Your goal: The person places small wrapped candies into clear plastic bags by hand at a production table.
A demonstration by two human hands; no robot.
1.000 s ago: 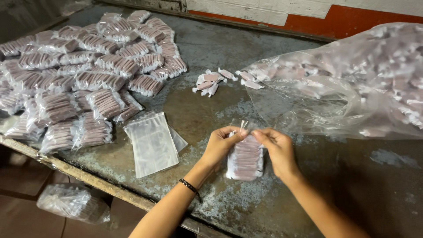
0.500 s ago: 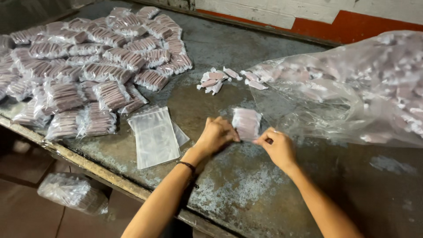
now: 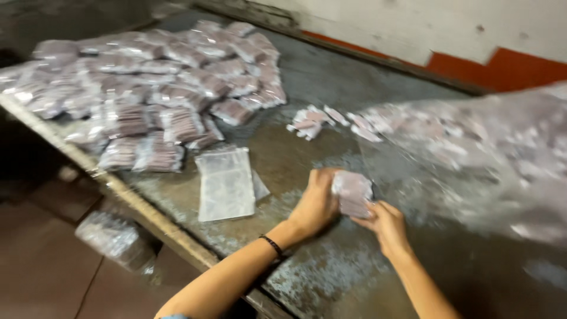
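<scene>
Worn, mottled metal table (image 3: 307, 77) under a pale wall with a red band (image 3: 502, 65). Right, a big clear bag (image 3: 472, 153) of pinkish pieces; far left, rows of filled packets (image 3: 147, 88) reaching the near edge (image 3: 136, 204). Bare stretch mid-table, with flat empty bags (image 3: 225, 183). Small filled packet (image 3: 352, 193) pinched between left hand (image 3: 316, 204) and right hand (image 3: 387, 224), just above the tabletop.

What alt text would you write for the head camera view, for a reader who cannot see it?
Both hands, left hand and right hand, hold a small filled packet over a worn metal table. Empty clear bags lie left, beside rows of filled packets.
</scene>
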